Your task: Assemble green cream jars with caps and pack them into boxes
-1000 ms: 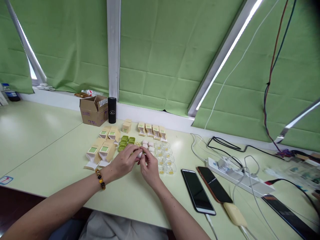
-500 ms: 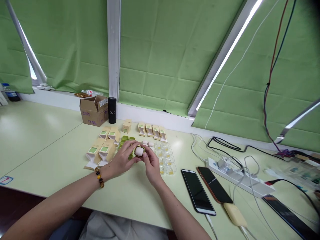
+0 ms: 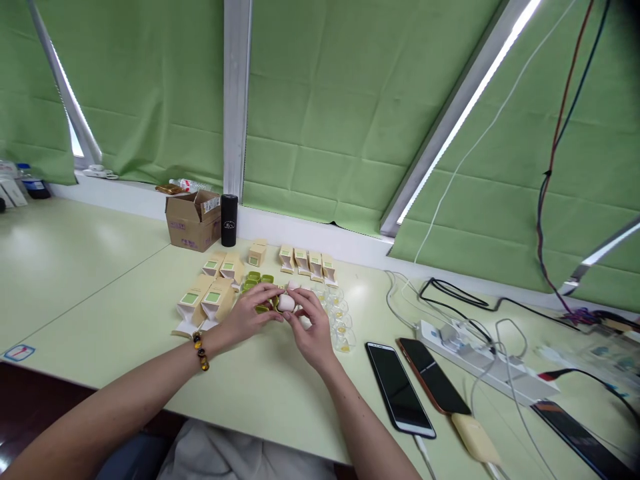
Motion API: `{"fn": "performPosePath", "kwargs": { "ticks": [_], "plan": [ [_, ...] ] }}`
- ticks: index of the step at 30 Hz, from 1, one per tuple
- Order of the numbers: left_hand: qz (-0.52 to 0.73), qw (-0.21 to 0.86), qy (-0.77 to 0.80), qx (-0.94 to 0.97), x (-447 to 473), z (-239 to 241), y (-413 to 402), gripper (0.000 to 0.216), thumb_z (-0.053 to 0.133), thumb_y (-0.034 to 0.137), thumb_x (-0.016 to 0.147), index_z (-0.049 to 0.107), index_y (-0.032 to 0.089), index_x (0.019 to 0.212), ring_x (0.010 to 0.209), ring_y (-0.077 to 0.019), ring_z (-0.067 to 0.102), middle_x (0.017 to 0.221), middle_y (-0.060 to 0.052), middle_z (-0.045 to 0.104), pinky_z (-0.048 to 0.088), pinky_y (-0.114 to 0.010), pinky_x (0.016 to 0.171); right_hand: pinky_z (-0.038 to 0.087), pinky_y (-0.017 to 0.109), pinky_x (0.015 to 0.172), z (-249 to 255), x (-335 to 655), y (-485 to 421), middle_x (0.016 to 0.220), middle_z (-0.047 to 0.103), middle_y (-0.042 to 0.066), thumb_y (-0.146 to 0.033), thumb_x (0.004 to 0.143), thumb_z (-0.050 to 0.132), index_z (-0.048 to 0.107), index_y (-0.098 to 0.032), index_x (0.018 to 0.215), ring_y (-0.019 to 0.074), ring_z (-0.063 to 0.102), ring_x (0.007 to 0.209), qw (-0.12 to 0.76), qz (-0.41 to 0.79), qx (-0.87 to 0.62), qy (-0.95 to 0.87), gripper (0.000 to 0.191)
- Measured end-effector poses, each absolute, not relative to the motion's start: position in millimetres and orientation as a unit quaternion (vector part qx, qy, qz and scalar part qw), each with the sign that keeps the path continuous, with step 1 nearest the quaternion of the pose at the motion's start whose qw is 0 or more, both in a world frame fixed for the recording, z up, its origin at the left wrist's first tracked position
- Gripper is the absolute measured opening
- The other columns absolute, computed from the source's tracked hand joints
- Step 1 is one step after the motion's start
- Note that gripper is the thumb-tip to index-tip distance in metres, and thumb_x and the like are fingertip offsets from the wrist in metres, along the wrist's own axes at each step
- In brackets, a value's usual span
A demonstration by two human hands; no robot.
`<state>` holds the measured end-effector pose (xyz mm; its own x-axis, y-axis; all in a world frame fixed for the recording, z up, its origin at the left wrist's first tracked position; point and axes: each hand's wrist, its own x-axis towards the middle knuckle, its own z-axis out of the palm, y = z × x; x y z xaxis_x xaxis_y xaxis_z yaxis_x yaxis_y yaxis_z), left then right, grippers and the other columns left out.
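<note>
My left hand point(image 3: 249, 317) and my right hand point(image 3: 313, 331) meet over the pale green table point(image 3: 100, 280), both gripping one small white piece point(image 3: 285, 303) seated in a green tray. A beaded bracelet point(image 3: 201, 351) sits on my left wrist. Behind my hands lie more small green trays point(image 3: 257, 279), several clear plastic cups with yellow bits point(image 3: 341, 324), and small white pieces. Open beige cartons with green labels point(image 3: 204, 303) lie to the left, and a row of the same cartons point(image 3: 307, 262) stands further back.
A brown cardboard box point(image 3: 193, 219) and a black cylinder point(image 3: 229, 220) stand near the window ledge. At right lie two phones point(image 3: 400, 389) point(image 3: 434, 375), a white power strip point(image 3: 493, 363), a yellow charger pack point(image 3: 475, 437) and tangled cables point(image 3: 450, 293). Green blinds cover the windows.
The white piece in its green tray was raised between both hands half a second ago; now it is held lower, near the table. The view shifted slightly.
</note>
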<state>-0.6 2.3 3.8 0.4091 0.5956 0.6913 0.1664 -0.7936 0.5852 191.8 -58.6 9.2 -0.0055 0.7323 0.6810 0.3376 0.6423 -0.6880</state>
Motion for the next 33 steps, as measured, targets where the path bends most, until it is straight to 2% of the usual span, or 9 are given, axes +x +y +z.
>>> {"fn": "performPosePath", "kwargs": {
  "ticks": [4, 7, 12, 15, 23, 27, 33],
  "plan": [
    [0.502, 0.245, 0.227, 0.798, -1.6, 5.4, 6.4, 0.042, 0.084, 0.042, 0.089, 0.077, 0.027, 0.127, 0.112, -0.0255, 0.071, 0.123, -0.011, 0.072, 0.065, -0.037, 0.090, 0.065, 0.033, 0.077, 5.4, 193.5, -56.4, 0.128, 0.062, 0.009, -0.025, 0.099, 0.068, 0.070, -0.033, 0.138, 0.0235, 0.067, 0.113, 0.573, 0.143, -0.386, -0.709, 0.041],
    [0.507, 0.239, 0.228, 0.796, -1.9, 4.8, 7.4, 0.030, 0.075, 0.041, 0.098, 0.077, 0.024, 0.123, 0.113, -0.0253, 0.072, 0.123, -0.012, 0.073, 0.065, -0.037, 0.090, 0.066, 0.036, 0.080, -0.7, 193.7, -54.8, 0.127, 0.062, 0.011, -0.024, 0.101, 0.064, 0.067, -0.032, 0.142, 0.0251, 0.067, 0.115, 0.553, 0.081, -0.398, -0.727, 0.042],
    [0.475, 0.117, 0.245, 0.837, -1.8, 2.1, 1.2, 0.033, 0.059, 0.032, 0.107, 0.065, 0.022, 0.138, 0.119, -0.0258, 0.070, 0.128, -0.013, 0.073, 0.060, -0.043, 0.102, 0.066, 0.043, 0.090, -8.2, 192.9, -53.5, 0.128, 0.064, 0.014, -0.022, 0.104, 0.058, 0.060, -0.029, 0.149, 0.0275, 0.069, 0.116, 0.510, -0.030, -0.410, -0.756, 0.045],
    [0.453, 0.045, 0.248, 0.855, -1.0, 0.2, -3.2, 0.037, 0.054, 0.027, 0.108, 0.060, 0.020, 0.144, 0.115, -0.0266, 0.071, 0.125, -0.013, 0.074, 0.060, -0.047, 0.101, 0.065, 0.044, 0.093, -8.7, 192.0, -53.9, 0.130, 0.065, 0.016, -0.021, 0.106, 0.055, 0.057, -0.027, 0.152, 0.0281, 0.070, 0.116, 0.496, -0.068, -0.407, -0.764, 0.047],
    [0.451, -0.027, 0.237, 0.860, 2.7, 0.5, -7.2, 0.040, 0.048, 0.019, 0.109, 0.057, 0.018, 0.148, 0.113, -0.0272, 0.074, 0.123, -0.014, 0.076, 0.063, -0.047, 0.097, 0.066, 0.040, 0.082, -7.8, 188.6, -55.9, 0.128, 0.068, 0.017, -0.026, 0.108, 0.051, 0.057, -0.025, 0.152, 0.0272, 0.073, 0.105, 0.467, -0.100, -0.433, -0.764, 0.044],
    [0.454, -0.058, 0.238, 0.857, 4.6, 1.8, -7.6, 0.035, 0.048, 0.020, 0.109, 0.061, 0.016, 0.142, 0.104, -0.0256, 0.077, 0.116, -0.013, 0.078, 0.065, -0.045, 0.092, 0.065, 0.038, 0.078, -7.1, 184.3, -57.8, 0.124, 0.068, 0.017, -0.025, 0.109, 0.047, 0.058, -0.023, 0.148, 0.0267, 0.073, 0.102, 0.457, -0.109, -0.450, -0.759, 0.041],
    [0.458, -0.076, 0.243, 0.852, 5.6, 0.4, -5.5, 0.028, 0.051, 0.017, 0.107, 0.064, 0.014, 0.132, 0.098, -0.0237, 0.077, 0.110, -0.012, 0.079, 0.064, -0.041, 0.088, 0.064, 0.041, 0.080, -8.7, 176.9, -57.1, 0.127, 0.065, 0.018, -0.020, 0.108, 0.043, 0.056, -0.020, 0.146, 0.0284, 0.071, 0.108, 0.467, -0.116, -0.458, -0.747, 0.041]
  ]
}}
